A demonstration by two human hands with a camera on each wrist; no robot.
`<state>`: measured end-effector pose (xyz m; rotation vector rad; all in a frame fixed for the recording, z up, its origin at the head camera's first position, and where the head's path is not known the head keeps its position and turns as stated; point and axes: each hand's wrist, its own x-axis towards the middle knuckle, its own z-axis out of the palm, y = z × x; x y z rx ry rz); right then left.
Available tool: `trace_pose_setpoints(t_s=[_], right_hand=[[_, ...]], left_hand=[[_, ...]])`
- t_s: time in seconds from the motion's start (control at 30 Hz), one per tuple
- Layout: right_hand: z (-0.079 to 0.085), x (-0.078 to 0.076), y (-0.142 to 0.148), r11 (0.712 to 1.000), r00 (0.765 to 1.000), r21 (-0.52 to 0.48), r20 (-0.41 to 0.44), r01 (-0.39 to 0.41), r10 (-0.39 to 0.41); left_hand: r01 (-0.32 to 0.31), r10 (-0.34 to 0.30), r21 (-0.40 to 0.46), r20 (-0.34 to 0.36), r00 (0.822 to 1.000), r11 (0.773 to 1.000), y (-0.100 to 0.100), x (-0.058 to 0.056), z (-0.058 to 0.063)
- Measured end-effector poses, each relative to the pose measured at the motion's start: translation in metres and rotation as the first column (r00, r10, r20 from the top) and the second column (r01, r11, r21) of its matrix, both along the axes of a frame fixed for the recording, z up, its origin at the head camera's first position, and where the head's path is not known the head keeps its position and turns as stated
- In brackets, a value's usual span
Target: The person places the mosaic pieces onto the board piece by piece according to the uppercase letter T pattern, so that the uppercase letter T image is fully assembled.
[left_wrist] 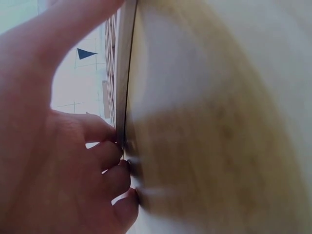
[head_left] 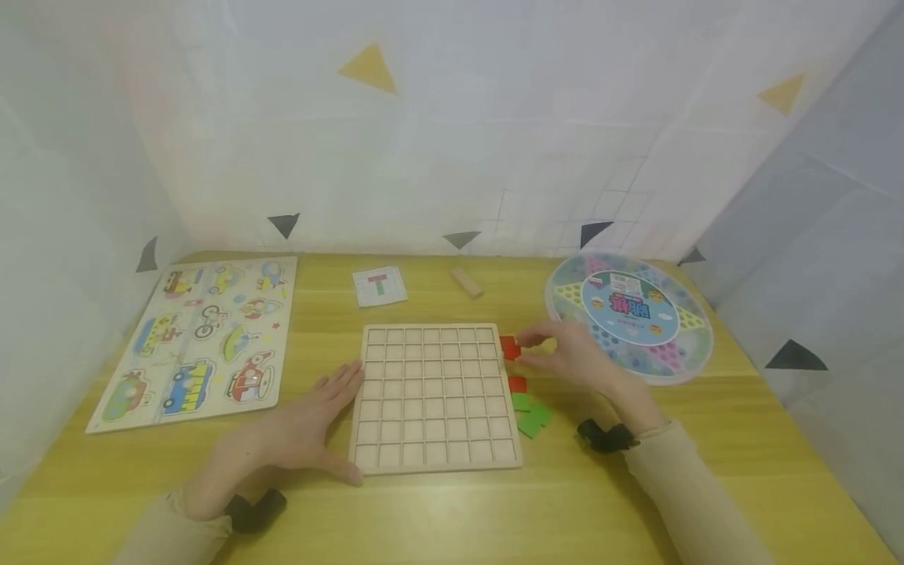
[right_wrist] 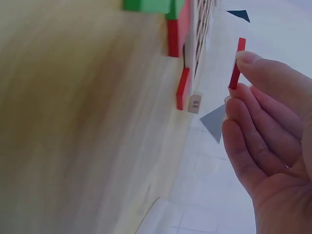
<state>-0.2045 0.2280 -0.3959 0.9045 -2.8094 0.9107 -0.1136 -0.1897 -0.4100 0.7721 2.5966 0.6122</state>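
A square wooden grid board (head_left: pixel 438 399) lies flat in the middle of the table. My left hand (head_left: pixel 311 428) rests along its left edge, thumb at the near corner and fingers spread towards the far part. In the left wrist view, the fingertips (left_wrist: pixel 121 183) are right at the board's side. Beyond the board's right edge, my right hand (head_left: pixel 575 357) pinches a thin red tile (right_wrist: pixel 237 63) between thumb and fingers, raised above the table. Another red tile (right_wrist: pixel 183 89) lies below it on the table. Nearer me are a red tile (head_left: pixel 518 384) and green tiles (head_left: pixel 534 421).
A vehicle picture puzzle board (head_left: pixel 205 337) lies at the left. Behind the grid are a small pattern card (head_left: pixel 380 287) and a little wooden block (head_left: pixel 467 282). A round Chinese checkers board (head_left: pixel 631 314) lies at the back right, close to my right hand.
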Motion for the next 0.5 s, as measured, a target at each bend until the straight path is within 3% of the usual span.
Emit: trace_pose_setpoints(t_s=[0.37,0.5], right_hand=[[0.012,-0.008,-0.026,1.000,0.999,0.002,-0.050,0.005,-0.004],[0.016,-0.011,-0.038,1.000,1.000,-0.005,-0.022,-0.015,0.015]], left_hand=[[-0.006,0.006,-0.003,-0.003,1.000,1.000,0.000,0.002,0.003],[-0.009,0.009,-0.007,-0.004,1.000,1.000,0.000,0.002,0.003]])
